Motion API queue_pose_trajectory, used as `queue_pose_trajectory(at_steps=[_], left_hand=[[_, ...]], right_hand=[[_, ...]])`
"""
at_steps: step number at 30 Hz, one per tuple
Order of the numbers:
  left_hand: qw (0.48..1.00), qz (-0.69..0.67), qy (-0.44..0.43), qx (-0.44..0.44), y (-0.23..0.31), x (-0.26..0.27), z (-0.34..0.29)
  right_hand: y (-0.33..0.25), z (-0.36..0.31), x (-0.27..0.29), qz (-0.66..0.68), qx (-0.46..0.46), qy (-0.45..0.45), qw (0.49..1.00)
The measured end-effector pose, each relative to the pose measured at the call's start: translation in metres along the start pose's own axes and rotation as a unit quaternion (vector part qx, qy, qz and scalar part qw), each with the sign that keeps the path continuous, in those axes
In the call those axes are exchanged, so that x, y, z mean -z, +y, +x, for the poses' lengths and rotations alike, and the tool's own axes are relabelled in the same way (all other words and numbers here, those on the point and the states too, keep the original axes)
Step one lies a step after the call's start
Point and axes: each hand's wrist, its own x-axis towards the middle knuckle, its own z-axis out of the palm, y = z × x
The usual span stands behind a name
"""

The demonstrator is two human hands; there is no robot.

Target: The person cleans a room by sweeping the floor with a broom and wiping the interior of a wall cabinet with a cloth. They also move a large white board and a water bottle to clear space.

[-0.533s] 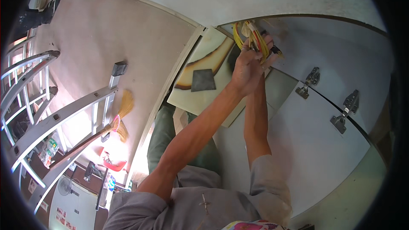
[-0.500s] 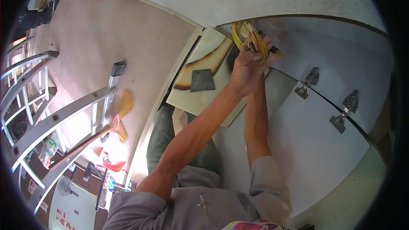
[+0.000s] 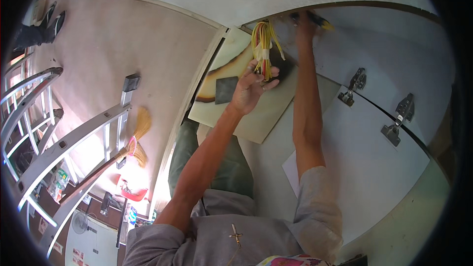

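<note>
A looped bundle of yellow and red wires (image 3: 264, 44), wrapped with pale tape, hangs inside the white cabinet. My left hand (image 3: 250, 87) grips its lower end between thumb and fingers, some fingertips spread beside it. Farther in and to the right, my right hand (image 3: 306, 27) reaches up by the cabinet's back edge, smeared by motion. It is closed around a dark hand tool (image 3: 321, 21) with yellow ends, too blurred to name exactly. Below the wires lies a pale panel (image 3: 241, 113) with brown scorch-like curves and a dark grey square (image 3: 226, 90).
Two metal hinges (image 3: 358, 80) (image 3: 392, 133) join the white door (image 3: 364, 167) to the cabinet at right. On the floor at left are an aluminium ladder (image 3: 74, 138), a broom (image 3: 140, 125) and a red dustpan-like container (image 3: 130, 189). Another person's shoes (image 3: 56, 24) show at upper left.
Both hands were together at the wires; now they are apart. My left hand has shifted left and down with the bundle, and my right has moved up and away with the dark tool.
</note>
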Motion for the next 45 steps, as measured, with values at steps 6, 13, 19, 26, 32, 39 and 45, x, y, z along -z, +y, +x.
queue_pose_trajectory(at_steps=[6, 13, 19, 26, 32, 39, 45], left_hand=[[0.999, 0.023, -0.001, 0.028, 0.005, 0.043, -0.008], [0.995, 0.083, -0.015, 0.058, 0.009, 0.035, 0.001], [0.994, 0.087, -0.016, 0.066, 0.01, 0.046, 0.001], [0.999, 0.018, -0.019, 0.043, 0.036, 0.027, -0.016], [0.996, 0.082, 0.017, 0.044, 0.037, 0.014, -0.018], [0.993, 0.113, 0.015, 0.043, 0.039, 0.027, -0.015], [0.99, 0.128, -0.005, 0.062, 0.021, 0.03, -0.007]], right_hand=[[0.012, 0.014, -0.015, -0.071, 0.07, -0.006, 0.995], [0.021, 0.004, -0.023, -0.049, -0.028, 0.022, 0.998], [-0.008, 0.012, -0.005, -0.056, -0.048, 0.027, 0.997], [-0.01, 0.019, 0.017, -0.202, -0.193, -0.19, 0.941], [0.033, 0.016, 0.0, -0.025, -0.191, -0.133, 0.972], [0.023, -0.005, -0.002, 0.074, -0.083, 0.049, 0.993], [0.044, -0.003, -0.014, -0.096, 0.008, 0.033, 0.995]])
